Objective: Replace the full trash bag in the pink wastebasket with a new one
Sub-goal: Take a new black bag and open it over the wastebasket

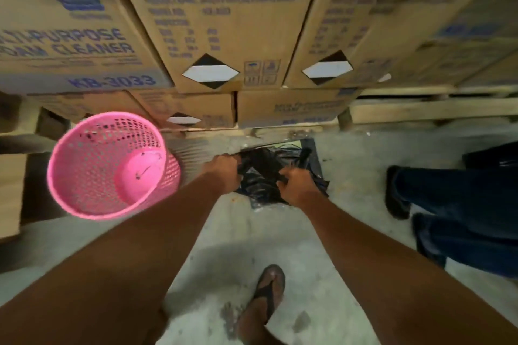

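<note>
The pink mesh wastebasket [92,176] stands on the floor at the left with no bag inside; its pink bottom shows. To its right a black trash bag [263,173] lies low on the concrete floor in front of the stacked boxes. My left hand [222,172] grips the bag's left side with curled fingers. My right hand [297,185] grips its right side, fingers bunched into the plastic. Whether this bag is full cannot be told from the crumpled plastic.
Stacked cardboard boxes [224,33] of foam cleaner rise just beyond the bag. A wooden pallet [431,109] lies at the right. Another person's legs in dark trousers [459,204] stand at the right. My sandalled foot [266,297] is on the concrete floor below.
</note>
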Tool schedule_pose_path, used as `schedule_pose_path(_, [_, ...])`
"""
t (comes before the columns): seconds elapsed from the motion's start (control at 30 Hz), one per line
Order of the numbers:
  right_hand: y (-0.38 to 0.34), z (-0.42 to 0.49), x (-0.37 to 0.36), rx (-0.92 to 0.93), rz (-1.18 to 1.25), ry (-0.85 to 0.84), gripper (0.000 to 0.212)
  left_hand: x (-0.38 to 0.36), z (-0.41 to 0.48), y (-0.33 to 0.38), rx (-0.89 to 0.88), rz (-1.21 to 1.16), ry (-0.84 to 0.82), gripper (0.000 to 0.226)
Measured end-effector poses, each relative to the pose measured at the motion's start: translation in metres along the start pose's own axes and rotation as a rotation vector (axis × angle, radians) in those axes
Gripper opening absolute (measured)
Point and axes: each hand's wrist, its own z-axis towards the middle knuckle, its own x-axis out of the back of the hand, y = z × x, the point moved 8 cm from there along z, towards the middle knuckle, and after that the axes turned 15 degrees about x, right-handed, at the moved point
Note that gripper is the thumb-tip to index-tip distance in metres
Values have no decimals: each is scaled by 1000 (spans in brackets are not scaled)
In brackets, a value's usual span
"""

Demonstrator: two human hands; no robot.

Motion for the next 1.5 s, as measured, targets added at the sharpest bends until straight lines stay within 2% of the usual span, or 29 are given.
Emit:
schedule_pose_path(0.2, [97, 40, -42, -81, 89, 78, 31, -83, 79, 21, 141, -293, -109, 50])
schedule_pose_path(0.33, [153, 79, -84, -149, 266, 187, 31, -141, 141, 13, 211, -403, -127, 49])
schedule_pose_path(0.5, [206, 134, -131, -103, 292, 217, 37, -219, 209, -19, 385, -638, -234, 56])
schedule_pose_path(0.67, [238, 171, -182, -104, 185, 42, 59, -267, 247, -15, 385, -842, -340, 52])
schedule_pose_path(0.77, [242, 179, -205, -70, 196, 25, 70, -283, 254, -10, 355, -854, -313, 51])
schedule_pose_path(0.9, [237, 185, -217, -1, 275, 146, 50, -288, 251, -7, 269, -894, -258, 53])
schedule_pose_path(1.07, [212, 164, -194, 64, 508, 260, 44, -259, 227, -6, 174, -979, -312, 59])
schedule_pose_path(1.2, [158, 125, -140, 147, 570, 302, 43, -192, 168, -12, 123, -1048, -345, 62])
schedule_pose_path(1.37, [48, 73, -57, 273, 592, 282, 39, -80, 71, -40, 99, -1124, -339, 62])
schedule_pose_path(1.5, [-57, 38, 5, 408, 486, 261, 37, 11, -9, -82, 139, -1206, -305, 59])
